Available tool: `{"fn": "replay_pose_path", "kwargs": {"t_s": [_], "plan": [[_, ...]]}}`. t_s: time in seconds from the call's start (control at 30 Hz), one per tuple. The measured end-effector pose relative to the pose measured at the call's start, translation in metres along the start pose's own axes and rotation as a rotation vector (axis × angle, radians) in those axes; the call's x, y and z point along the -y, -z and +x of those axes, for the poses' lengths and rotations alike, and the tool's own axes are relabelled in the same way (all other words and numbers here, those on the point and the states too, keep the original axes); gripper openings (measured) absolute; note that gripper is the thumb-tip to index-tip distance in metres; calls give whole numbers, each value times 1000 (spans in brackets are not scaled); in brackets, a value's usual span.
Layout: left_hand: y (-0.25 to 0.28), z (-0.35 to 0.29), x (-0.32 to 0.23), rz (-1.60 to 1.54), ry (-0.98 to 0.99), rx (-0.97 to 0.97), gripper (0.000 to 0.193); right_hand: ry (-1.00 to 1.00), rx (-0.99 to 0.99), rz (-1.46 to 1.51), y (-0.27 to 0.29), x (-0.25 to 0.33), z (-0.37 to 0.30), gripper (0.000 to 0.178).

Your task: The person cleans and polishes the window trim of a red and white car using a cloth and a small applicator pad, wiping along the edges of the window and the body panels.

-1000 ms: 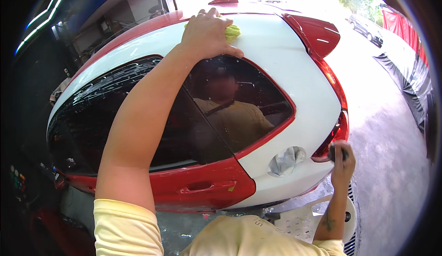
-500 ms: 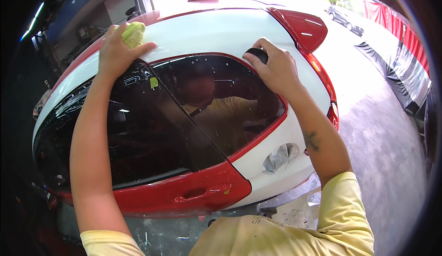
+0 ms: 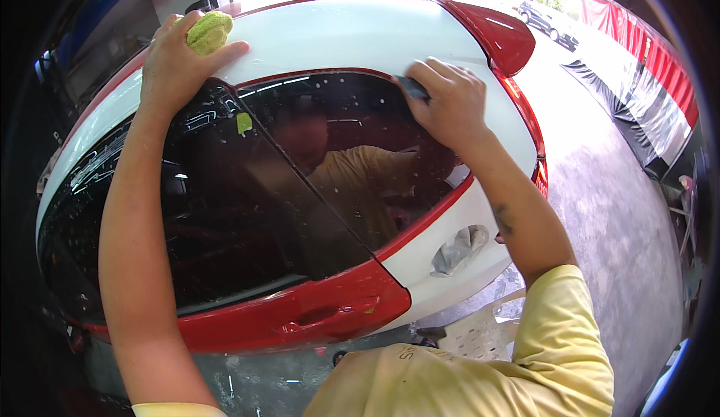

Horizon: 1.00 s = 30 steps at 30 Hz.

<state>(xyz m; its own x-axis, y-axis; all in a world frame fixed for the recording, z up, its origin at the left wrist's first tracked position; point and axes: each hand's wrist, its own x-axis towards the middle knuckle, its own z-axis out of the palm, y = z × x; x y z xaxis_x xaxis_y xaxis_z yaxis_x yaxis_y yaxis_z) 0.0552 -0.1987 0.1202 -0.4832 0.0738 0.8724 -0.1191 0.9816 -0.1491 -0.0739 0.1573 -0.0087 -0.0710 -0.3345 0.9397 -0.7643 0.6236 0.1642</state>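
My left hand [image 3: 171, 70] is closed on a crumpled yellow-green cloth [image 3: 209, 33] at the upper left, over the car's white upper panel [image 3: 337, 38]; its thumb is stretched out toward the panel. With fingers bent, my right hand [image 3: 456, 108] grips a dark hand-sized pad [image 3: 412, 88] at the upper rear edge of the dark side window [image 3: 337, 128]. Most of the pad is hidden by the fingers, and its exact kind does not show. A small yellow-green tape piece [image 3: 244, 122] sticks near the window divider.
A red rear spoiler [image 3: 496, 40] juts out beyond my right hand. Below the window are a red door [image 3: 300, 316] and a recess covered with a crinkled silvery sheet [image 3: 459, 250]. A beige slotted stool [image 3: 480, 334] stands near my body. Red and silvery curtains [image 3: 645, 64] hang at right.
My right hand has slid slightly left, tilting the pad at the window's edge. My left hand has shifted up and left with the cloth. The whole view has moved a little.
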Motion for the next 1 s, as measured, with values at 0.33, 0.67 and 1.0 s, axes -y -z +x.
{"fn": "replay_pose_path", "kwargs": {"t_s": [0.33,0.67,1.0], "plan": [[7,0,-12,-35,39,34,81,-98,123,153,4,-18,-2,24],[5,-1,-13,-59,38,21,79,-258,465,246,23,-21,29,41],[4,1,-4,-41,58,17,86,-89,484,233,12,-11,57,38]]}}
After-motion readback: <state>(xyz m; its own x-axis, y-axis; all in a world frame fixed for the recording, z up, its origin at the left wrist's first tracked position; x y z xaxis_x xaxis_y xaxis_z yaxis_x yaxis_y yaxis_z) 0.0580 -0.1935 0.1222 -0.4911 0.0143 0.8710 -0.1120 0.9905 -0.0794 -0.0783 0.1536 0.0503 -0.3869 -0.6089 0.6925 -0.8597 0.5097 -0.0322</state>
